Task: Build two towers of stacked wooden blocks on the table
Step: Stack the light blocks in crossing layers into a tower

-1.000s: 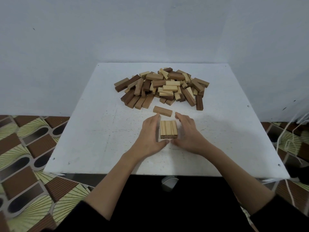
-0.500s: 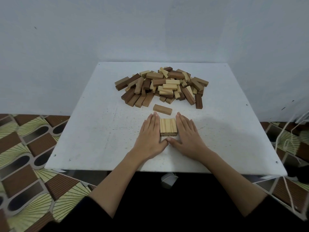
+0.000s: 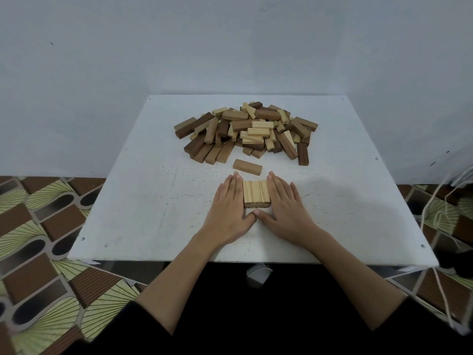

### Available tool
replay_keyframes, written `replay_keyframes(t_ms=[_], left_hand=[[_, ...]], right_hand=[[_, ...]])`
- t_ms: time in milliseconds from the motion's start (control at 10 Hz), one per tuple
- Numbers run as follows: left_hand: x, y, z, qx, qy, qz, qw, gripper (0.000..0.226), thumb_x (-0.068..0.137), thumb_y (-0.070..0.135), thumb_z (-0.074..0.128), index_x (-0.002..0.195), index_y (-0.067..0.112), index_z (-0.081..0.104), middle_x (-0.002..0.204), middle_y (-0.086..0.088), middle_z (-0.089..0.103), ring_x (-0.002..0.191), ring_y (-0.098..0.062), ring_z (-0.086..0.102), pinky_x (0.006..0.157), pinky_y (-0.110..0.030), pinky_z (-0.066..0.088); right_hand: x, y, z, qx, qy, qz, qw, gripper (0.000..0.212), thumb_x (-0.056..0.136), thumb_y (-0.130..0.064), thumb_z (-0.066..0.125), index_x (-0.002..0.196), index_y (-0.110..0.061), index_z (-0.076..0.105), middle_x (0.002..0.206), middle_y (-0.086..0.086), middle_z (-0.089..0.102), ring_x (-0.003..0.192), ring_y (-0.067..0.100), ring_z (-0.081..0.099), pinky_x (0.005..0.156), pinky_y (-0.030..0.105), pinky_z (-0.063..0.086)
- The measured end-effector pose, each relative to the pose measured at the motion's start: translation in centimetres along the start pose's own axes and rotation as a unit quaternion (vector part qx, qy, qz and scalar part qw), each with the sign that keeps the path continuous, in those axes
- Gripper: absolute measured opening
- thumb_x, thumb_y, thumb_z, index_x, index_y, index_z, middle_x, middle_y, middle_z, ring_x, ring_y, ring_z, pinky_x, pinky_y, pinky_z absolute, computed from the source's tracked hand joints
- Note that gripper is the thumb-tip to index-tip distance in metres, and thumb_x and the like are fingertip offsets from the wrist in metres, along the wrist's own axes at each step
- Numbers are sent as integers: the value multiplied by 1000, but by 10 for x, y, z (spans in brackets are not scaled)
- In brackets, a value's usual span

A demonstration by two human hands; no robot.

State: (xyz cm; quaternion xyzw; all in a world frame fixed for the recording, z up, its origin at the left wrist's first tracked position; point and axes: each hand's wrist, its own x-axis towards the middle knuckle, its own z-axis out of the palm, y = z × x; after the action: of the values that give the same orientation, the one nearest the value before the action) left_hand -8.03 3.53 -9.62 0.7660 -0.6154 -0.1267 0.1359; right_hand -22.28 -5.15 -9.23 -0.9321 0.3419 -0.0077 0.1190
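Black sleeves (image 3: 133, 326) pushed up past bare forearms; hands (image 3: 227, 211) bare, ringless.

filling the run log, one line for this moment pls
phase: squaring base layer | left hand: flat against pale blocks | right hand: same | tower: barely begun

No text, label, brand, number or sign can be read anywhere: the wooden blocks (image 3: 256, 192) and the white desk (image 3: 158, 196) show no legible marking.
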Motion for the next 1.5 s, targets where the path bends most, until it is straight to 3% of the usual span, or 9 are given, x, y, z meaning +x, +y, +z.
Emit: replay_keyframes(t_ms=[300,1500], left_hand=[[-1,2,-2,-2,5,-3,1000,88,94,49,40,148,2,-12,159,-10,-12,146,-19,-13,117,-30,-8],[-1,0,-2,-39,2,-10,999,91,92,45,47,149,4,-10,159,-8,-11,145,-17,-13,116,-29,-6]], right_hand=[[1,0,0,2,-5,7,1000,103,69,-72,-5,149,-6,-9,158,6,-10,145,18,-10,116,40,-9],[-1,-1,-2,27,-9,0,1000,102,70,-72,-4,149,-7,-8,158,6,-6,145,17,-8,117,40,-8]])
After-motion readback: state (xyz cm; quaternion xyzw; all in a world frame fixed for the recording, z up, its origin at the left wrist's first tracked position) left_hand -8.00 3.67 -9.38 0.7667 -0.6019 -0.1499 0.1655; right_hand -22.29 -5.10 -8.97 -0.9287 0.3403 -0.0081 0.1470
